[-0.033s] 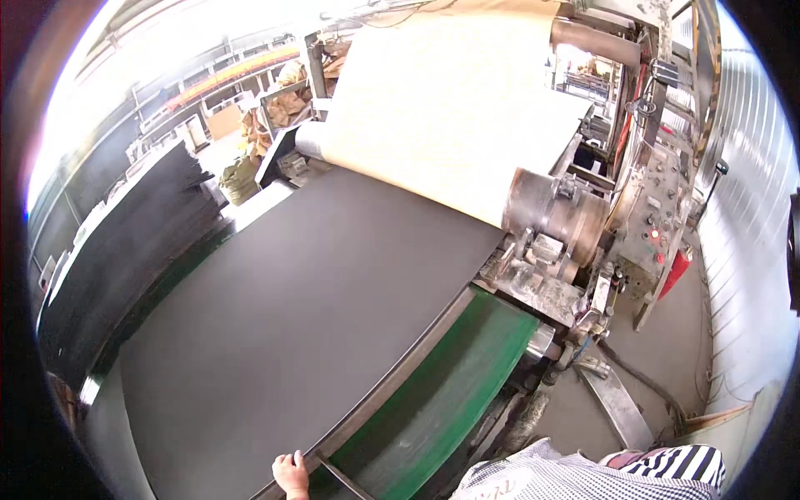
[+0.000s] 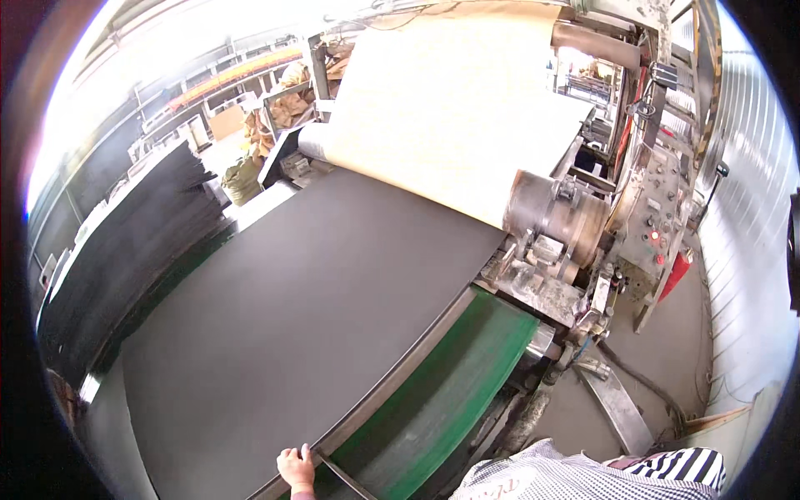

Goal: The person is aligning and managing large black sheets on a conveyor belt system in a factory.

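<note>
A broad dark grey sheet (image 2: 300, 308) lies flat, coming out from under a large roller wrapped in pale yellow material (image 2: 433, 108). Along the sheet's near right side runs a narrow metal rail (image 2: 387, 371). At the bottom, my left hand (image 2: 296, 468) is closed over this rail beside the sheet's edge, with its thumb apart from the bent fingers. A thin crossbar (image 2: 346, 479) meets the rail just right of the hand. My right hand is out of the picture.
A green belt (image 2: 442, 383) lies right of the rail. Beyond it stand a metal drum (image 2: 554, 208) and a control panel (image 2: 654, 221) with buttons and a red light. A tall stack of dark sheets (image 2: 125, 258) stands at the left. My checked apron (image 2: 542, 475) shows at lower right.
My left hand has shifted slightly up and to the right along the rail, and more of its wrist shows. The whole view has moved very slightly.
</note>
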The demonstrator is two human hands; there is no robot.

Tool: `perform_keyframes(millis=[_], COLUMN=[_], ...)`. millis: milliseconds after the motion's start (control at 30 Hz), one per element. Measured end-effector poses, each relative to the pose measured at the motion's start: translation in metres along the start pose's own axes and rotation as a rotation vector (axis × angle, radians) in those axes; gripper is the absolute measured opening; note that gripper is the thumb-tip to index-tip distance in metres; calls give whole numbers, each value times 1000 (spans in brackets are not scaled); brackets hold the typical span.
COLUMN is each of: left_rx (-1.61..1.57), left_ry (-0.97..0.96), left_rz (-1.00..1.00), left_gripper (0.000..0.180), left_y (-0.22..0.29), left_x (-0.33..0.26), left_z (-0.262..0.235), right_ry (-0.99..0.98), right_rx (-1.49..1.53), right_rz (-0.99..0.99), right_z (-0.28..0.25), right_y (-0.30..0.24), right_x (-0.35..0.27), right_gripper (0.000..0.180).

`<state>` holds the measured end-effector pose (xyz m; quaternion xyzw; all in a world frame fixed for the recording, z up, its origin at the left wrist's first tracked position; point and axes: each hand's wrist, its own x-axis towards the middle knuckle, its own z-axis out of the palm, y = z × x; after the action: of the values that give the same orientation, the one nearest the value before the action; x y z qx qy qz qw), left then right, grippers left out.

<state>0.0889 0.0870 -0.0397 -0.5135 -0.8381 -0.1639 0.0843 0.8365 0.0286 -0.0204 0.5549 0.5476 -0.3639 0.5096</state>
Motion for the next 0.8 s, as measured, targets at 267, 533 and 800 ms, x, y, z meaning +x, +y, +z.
perform_keyframes(millis=[267, 533, 800], left_rx=[2, 569, 572], left_ry=[-63, -14, -356], left_rz=[-14, 109, 67], left_gripper=[56, 22, 33], left_y=[139, -34, -94], left_x=[37, 3, -14], left_z=[30, 18, 3], right_ry=[185, 222, 214], right_rx=[186, 259, 283], right_rz=[-22, -60, -69], right_z=[10, 16, 8], right_y=[-23, -34, -31], right_x=[15, 18, 24], right_gripper=[48, 47, 47])
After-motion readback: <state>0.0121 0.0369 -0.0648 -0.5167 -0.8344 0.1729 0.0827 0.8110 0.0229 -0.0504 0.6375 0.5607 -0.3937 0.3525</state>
